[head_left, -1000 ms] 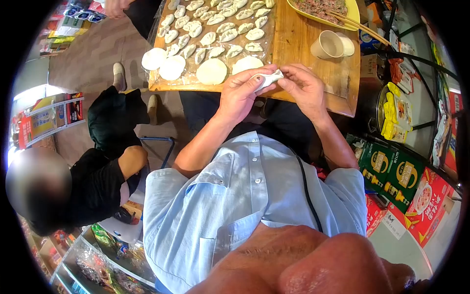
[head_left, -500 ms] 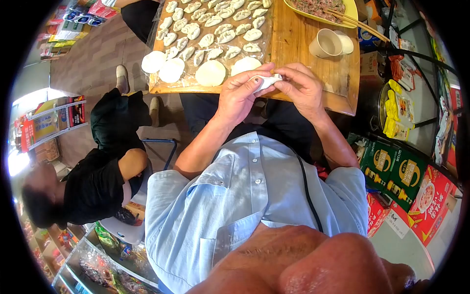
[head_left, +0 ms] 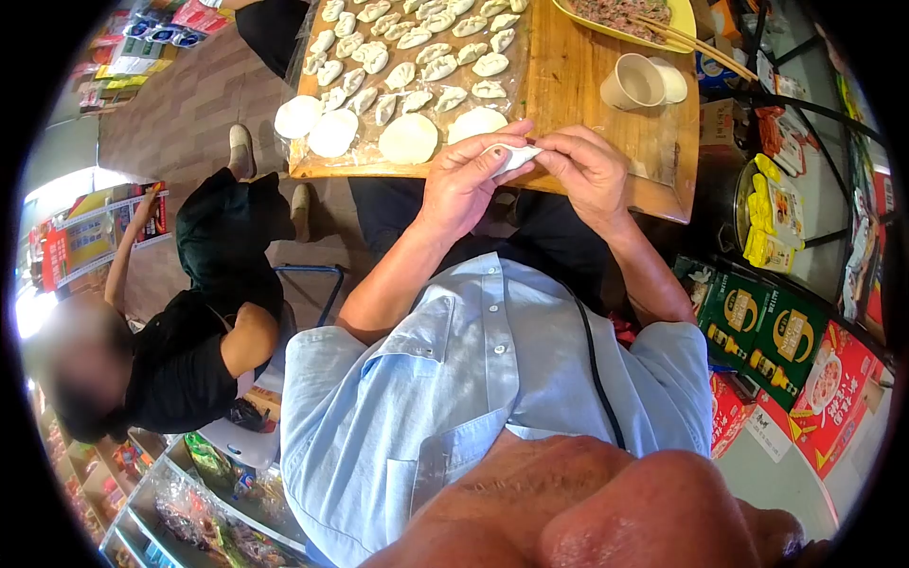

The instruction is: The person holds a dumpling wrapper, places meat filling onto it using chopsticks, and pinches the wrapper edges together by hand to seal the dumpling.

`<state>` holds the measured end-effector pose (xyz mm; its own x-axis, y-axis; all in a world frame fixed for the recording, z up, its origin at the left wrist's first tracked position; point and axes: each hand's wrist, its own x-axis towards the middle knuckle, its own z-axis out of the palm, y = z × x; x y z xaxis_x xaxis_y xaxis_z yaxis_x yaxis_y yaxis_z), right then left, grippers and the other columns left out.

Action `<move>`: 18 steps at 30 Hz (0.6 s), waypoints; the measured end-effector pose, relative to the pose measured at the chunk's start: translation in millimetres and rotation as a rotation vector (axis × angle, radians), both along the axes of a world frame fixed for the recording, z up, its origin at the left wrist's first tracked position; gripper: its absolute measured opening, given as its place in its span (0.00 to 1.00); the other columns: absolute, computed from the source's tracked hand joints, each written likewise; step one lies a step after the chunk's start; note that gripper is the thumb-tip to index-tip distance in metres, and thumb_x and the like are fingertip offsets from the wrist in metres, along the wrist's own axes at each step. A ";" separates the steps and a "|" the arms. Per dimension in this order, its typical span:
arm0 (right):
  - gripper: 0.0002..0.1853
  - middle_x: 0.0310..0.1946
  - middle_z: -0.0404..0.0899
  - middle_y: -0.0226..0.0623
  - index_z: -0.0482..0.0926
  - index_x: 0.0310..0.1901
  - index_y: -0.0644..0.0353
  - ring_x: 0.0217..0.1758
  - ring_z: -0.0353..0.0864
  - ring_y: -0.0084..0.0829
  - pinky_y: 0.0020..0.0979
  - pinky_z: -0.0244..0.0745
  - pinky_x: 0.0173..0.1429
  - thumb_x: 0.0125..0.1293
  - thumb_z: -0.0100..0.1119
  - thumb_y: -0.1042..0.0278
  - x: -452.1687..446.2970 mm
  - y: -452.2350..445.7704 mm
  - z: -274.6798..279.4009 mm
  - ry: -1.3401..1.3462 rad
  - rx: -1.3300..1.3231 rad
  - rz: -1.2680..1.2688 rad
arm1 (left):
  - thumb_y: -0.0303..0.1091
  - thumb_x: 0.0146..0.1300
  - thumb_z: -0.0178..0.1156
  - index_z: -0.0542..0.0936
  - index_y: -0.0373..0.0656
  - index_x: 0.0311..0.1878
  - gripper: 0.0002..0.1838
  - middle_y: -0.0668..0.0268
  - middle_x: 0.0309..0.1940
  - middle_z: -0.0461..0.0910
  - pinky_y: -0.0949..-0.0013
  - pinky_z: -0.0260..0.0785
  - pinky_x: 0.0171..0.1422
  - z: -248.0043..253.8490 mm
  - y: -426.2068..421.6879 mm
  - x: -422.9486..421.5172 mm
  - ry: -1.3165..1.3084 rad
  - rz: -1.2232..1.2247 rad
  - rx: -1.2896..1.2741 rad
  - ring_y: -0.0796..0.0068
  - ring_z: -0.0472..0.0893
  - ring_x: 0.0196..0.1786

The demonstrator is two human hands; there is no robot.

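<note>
Between my two hands, just off the table's near edge, is a white folded dumpling. My left hand wraps round it from the left, thumb on top. From the right, my right hand pinches its end with thumb and fingertips. Whatever filling is inside stays hidden. Behind my hands lie round dough wrappers, one partly covered by my left fingers. Farther back, many pleated dumplings sit in rows on plastic film.
On the wooden table stand a paper cup and a yellow plate of minced meat with chopsticks across its rim. A person in black sits at my left. Shelves and boxes line my right.
My right fingertips have shifted slightly along the dumpling's end; my left hand stays put. The person at left has raised an arm toward the shelf and turned their head.
</note>
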<state>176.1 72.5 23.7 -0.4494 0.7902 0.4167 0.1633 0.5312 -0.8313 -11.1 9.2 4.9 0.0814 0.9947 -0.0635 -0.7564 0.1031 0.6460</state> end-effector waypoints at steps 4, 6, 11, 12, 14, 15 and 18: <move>0.07 0.34 0.83 0.39 0.85 0.42 0.66 0.36 0.84 0.32 0.29 0.76 0.38 0.62 0.69 0.77 1.0 0.1 0.3 -0.003 0.013 0.014 | 0.29 0.74 0.57 0.82 0.30 0.54 0.14 0.47 0.66 0.73 0.58 0.77 0.67 -2.0 1.2 -1.0 0.021 -0.015 0.016 0.60 0.81 0.61; 0.10 0.35 0.82 0.37 0.85 0.44 0.65 0.36 0.83 0.29 0.27 0.76 0.38 0.61 0.70 0.76 1.3 -2.3 3.9 -0.006 -0.158 -0.002 | 0.29 0.74 0.57 0.82 0.31 0.55 0.14 0.47 0.68 0.72 0.58 0.76 0.68 -2.1 1.4 -1.4 0.034 -0.027 0.025 0.59 0.79 0.63; 0.13 0.37 0.81 0.36 0.85 0.46 0.65 0.37 0.81 0.27 0.26 0.77 0.39 0.59 0.73 0.75 -1.8 -2.4 7.0 0.048 -0.075 -0.003 | 0.29 0.73 0.57 0.83 0.32 0.53 0.13 0.48 0.69 0.71 0.60 0.76 0.67 -3.0 2.5 -2.0 0.050 -0.033 0.049 0.61 0.80 0.62; 0.14 0.38 0.81 0.36 0.85 0.47 0.66 0.37 0.81 0.27 0.26 0.77 0.39 0.58 0.73 0.75 -2.9 -2.5 9.6 0.025 -0.061 0.013 | 0.29 0.73 0.57 0.83 0.32 0.53 0.13 0.48 0.69 0.71 0.60 0.76 0.67 -3.1 2.7 -2.4 0.050 -0.033 0.048 0.61 0.80 0.62; 0.13 0.38 0.81 0.37 0.85 0.46 0.66 0.37 0.81 0.28 0.27 0.77 0.39 0.59 0.73 0.75 -4.1 -2.7 7.0 0.030 -0.042 0.010 | 0.29 0.73 0.58 0.83 0.32 0.53 0.13 0.48 0.70 0.70 0.60 0.76 0.67 -2.5 2.4 -3.0 0.054 -0.042 0.042 0.62 0.80 0.63; 0.13 0.38 0.82 0.37 0.85 0.45 0.66 0.37 0.82 0.29 0.27 0.77 0.39 0.59 0.73 0.75 -5.0 -2.2 5.2 0.035 -0.023 0.008 | 0.29 0.73 0.58 0.83 0.32 0.53 0.13 0.48 0.70 0.70 0.60 0.76 0.67 -1.3 2.2 -2.6 0.054 -0.039 0.042 0.62 0.80 0.63; 0.11 0.37 0.82 0.38 0.86 0.43 0.65 0.37 0.82 0.30 0.29 0.76 0.40 0.59 0.72 0.76 -6.4 1.0 1.2 0.009 0.061 0.024 | 0.30 0.74 0.58 0.82 0.29 0.54 0.14 0.44 0.69 0.69 0.60 0.75 0.67 1.3 1.6 -1.3 0.051 -0.036 0.043 0.63 0.79 0.62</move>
